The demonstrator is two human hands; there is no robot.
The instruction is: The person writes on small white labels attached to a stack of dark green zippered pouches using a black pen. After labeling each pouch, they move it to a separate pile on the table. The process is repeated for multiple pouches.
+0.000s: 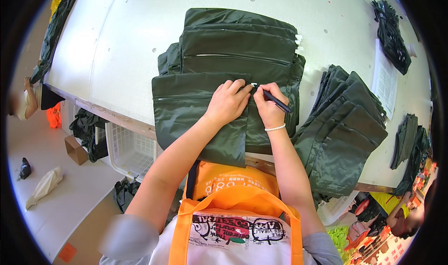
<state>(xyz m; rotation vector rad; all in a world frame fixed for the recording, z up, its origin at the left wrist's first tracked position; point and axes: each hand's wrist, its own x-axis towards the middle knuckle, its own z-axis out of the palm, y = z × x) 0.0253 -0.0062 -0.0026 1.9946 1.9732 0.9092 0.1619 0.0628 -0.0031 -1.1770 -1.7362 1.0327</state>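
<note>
A black pen is gripped in my right hand, its tip at a small white label on the edge of a dark green fabric panel. My left hand rests on this panel with its fingers apart, the foremost fingertip touching the label's edge. Its thumb is hidden. The panel has a zipper across its upper part. Beneath and beyond it lies a stack of similar zippered panels, with several white labels sticking out at its right edge.
Right of my hands, a fanned pile of green panels hangs over the table's near edge. Printed paper sheets and a dark bundle lie beyond. A white plastic basket stands below the table. Other people are at both sides.
</note>
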